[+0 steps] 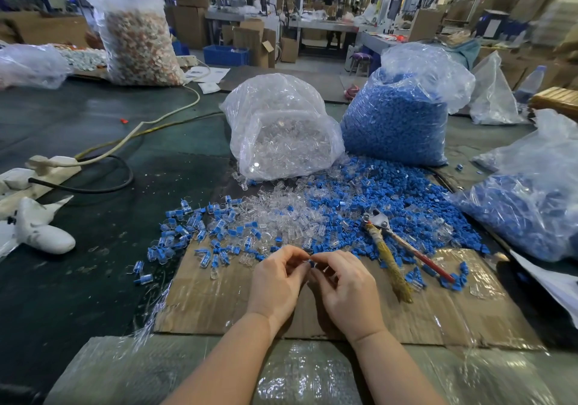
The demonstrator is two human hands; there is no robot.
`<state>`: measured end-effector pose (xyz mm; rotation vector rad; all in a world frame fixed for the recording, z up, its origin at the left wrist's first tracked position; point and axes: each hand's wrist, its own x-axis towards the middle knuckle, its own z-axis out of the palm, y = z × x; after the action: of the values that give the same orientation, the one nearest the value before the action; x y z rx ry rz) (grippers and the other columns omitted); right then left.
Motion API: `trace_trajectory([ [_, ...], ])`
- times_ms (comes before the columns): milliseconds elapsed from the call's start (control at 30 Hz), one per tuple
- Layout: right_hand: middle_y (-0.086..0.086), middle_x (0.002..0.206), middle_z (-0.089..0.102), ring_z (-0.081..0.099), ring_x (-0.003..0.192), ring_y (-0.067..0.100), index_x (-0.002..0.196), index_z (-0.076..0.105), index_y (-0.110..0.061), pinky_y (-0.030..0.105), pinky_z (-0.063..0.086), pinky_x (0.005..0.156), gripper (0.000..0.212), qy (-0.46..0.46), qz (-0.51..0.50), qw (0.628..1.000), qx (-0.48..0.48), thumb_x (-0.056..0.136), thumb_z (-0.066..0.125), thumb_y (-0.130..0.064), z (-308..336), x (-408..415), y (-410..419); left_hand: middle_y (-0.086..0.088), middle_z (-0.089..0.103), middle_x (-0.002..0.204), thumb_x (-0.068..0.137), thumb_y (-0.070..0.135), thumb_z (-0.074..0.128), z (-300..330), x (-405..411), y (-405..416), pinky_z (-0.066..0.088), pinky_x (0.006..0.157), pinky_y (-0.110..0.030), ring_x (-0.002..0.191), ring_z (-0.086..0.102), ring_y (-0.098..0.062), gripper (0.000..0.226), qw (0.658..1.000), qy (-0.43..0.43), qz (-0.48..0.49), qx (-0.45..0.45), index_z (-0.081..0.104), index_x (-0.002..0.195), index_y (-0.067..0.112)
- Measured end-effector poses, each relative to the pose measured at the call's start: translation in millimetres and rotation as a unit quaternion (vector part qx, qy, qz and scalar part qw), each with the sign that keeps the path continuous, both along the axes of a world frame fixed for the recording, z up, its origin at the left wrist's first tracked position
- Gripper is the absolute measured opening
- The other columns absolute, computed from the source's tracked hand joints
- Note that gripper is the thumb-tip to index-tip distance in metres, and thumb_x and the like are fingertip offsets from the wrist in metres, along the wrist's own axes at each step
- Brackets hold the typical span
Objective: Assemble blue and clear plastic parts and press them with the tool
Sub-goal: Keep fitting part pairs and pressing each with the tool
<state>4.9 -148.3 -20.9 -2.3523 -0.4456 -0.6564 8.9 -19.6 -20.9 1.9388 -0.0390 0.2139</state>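
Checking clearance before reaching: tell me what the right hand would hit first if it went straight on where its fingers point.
Probably the left hand: the right hand fingers point left at it, pinching a small blue part between them.

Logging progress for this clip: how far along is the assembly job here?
Done: a batch of joined blue-and-clear pieces lies left of the cardboard. In hand: the left hand and right hand pinch a small part between them; the pliers lie unused at right. Left: a big loose pile and full bags of clear parts and blue parts, so mostly unfinished.
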Motion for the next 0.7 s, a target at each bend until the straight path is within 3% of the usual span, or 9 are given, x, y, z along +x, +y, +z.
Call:
trace_trajectory([
  [367, -0.006, 0.083, 0.066, 0.06, 0.079, 0.014, 0.088, 0.07, -0.014, 0.028, 0.051, 0.068, 0.015, 0.014, 0.002, 1.0, -0.021, 0.075, 0.076, -0.01, 0.8, -0.2, -0.8, 0.011, 0.065, 0.077, 0.086, 0.008, 0.063, 0.7, -0.7, 0.0, 0.045, 0.065, -0.005, 0.074, 0.059, 0.008, 0.019, 1.0, 0.004, -0.001, -0.007, 0.063, 0.083, 0.027],
  [533, -0.004, 0.081, 0.064, 0.06, 0.077, 0.015, 0.088, 0.069, -0.012, 0.018, 0.042, 0.071, 0.011, -0.001, -0.014, 1.0, -0.002, 0.077, 0.07, -0.012, 1.5, -0.7, 0.9, 0.011, 0.065, 0.077, 0.086, 0.009, 0.063, 0.6, -0.3, -0.5, 0.045, 0.065, -0.006, 0.074, 0.058, 0.008, 0.02, 1.0, 0.006, 0.0, -0.009, 0.062, 0.082, 0.029],
  [700, -0.004, 0.082, 0.063, 0.059, 0.079, 0.017, 0.088, 0.068, -0.012, 0.016, 0.04, 0.074, 0.01, 0.004, -0.038, 0.999, 0.017, 0.078, 0.066, -0.011, 1.1, 0.7, 0.4, 0.011, 0.065, 0.076, 0.085, 0.008, 0.064, 0.4, -0.2, -0.5, 0.047, 0.067, -0.008, 0.072, 0.059, 0.005, 0.024, 1.0, 0.013, 0.003, -0.016, 0.061, 0.079, 0.031],
])
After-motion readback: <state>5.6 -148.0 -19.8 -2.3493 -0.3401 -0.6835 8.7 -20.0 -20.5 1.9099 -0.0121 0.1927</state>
